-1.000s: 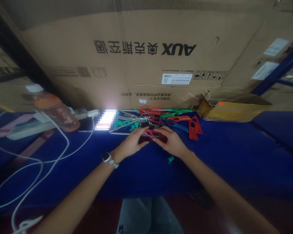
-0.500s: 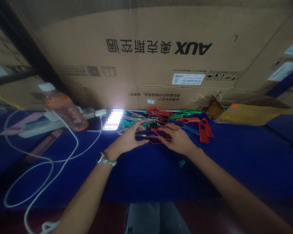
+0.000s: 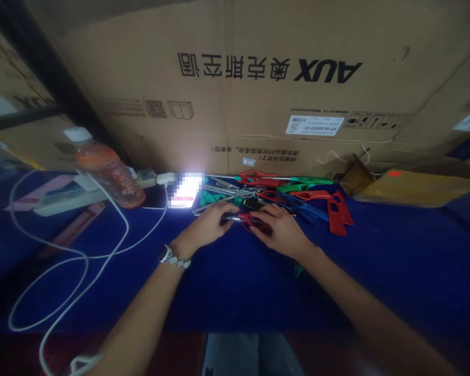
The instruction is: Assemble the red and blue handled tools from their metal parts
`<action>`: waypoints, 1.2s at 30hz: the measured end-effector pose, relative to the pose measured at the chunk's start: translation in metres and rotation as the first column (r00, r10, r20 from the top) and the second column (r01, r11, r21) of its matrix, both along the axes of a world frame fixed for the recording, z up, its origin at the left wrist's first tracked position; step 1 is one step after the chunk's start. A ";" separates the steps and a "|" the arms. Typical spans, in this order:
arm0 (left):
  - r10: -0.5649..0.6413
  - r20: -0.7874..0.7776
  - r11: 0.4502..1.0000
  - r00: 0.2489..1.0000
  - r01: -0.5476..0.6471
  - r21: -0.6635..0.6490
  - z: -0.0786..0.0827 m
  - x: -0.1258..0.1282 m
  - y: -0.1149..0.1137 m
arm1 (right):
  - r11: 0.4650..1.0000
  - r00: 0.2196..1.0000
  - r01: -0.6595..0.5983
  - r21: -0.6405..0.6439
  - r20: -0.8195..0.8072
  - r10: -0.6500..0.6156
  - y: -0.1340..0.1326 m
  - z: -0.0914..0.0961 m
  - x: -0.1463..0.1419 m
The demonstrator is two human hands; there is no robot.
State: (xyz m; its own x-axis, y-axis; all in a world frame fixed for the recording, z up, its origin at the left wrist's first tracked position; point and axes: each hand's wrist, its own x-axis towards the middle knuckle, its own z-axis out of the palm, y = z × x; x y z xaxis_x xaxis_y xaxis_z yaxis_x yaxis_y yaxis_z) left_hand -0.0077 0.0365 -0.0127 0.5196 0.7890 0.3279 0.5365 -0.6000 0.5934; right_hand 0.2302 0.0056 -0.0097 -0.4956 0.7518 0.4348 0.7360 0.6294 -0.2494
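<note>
Both my hands meet over a pair of red-handled scissors (image 3: 250, 221) on the blue cloth. My left hand (image 3: 211, 227), with a watch on its wrist, pinches the blade end. My right hand (image 3: 279, 232) curls round the red handles. Just behind them lies a heap of scissors (image 3: 274, 192) with red, green and blue handles. A loose red sheath (image 3: 339, 214) rests at the heap's right edge.
A lit phone (image 3: 185, 190) lies left of the heap. An orange drink bottle (image 3: 105, 169), a power strip (image 3: 68, 196) and looping white cables (image 3: 74, 261) fill the left side. A big AUX carton (image 3: 258, 94) walls off the back; a yellow-brown packet (image 3: 411, 188) lies at right.
The view has shifted slightly, so everything sits a little further right and up. My hands stay on the red scissors, now drawn closer together over them.
</note>
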 end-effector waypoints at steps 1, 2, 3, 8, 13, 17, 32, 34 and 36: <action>0.003 0.000 1.000 1.000 -0.003 0.001 -0.001 0.000 0.000 | 1.000 1.000 -0.001 -0.004 0.002 0.001 0.000 0.000 0.000; 0.005 0.000 1.000 1.000 -0.005 0.000 -0.001 0.000 0.001 | 1.000 1.000 -0.001 -0.008 0.009 0.002 0.000 -0.001 -0.001; 0.004 -0.002 1.000 1.000 -0.004 -0.003 -0.001 0.000 0.001 | 1.000 1.000 -0.002 -0.013 0.018 0.002 0.000 -0.001 -0.002; -0.009 -0.026 1.000 1.000 0.009 -0.013 0.000 -0.001 0.003 | 0.999 0.999 0.004 -0.034 0.040 -0.002 -0.002 -0.002 -0.004; -0.017 -0.016 1.000 1.000 0.016 -0.020 -0.001 -0.002 0.004 | 1.000 0.999 0.004 -0.030 0.038 -0.002 -0.003 -0.003 -0.003; -0.013 -0.027 0.999 1.000 0.012 -0.041 0.000 -0.002 0.004 | 0.998 1.000 0.011 -0.055 0.027 -0.010 -0.004 -0.006 -0.004; -0.044 0.005 0.984 0.999 0.045 -0.170 0.003 -0.009 0.009 | 0.995 0.998 0.037 -0.096 -0.051 -0.042 -0.009 -0.011 -0.007; -0.050 0.016 0.984 0.999 0.052 -0.173 0.003 -0.010 0.010 | 0.995 0.998 0.026 -0.100 -0.051 -0.031 -0.009 -0.011 -0.006; -0.052 0.019 0.985 0.998 0.055 -0.165 0.003 -0.011 0.010 | 0.995 0.999 0.009 -0.097 -0.032 -0.012 -0.008 -0.010 -0.005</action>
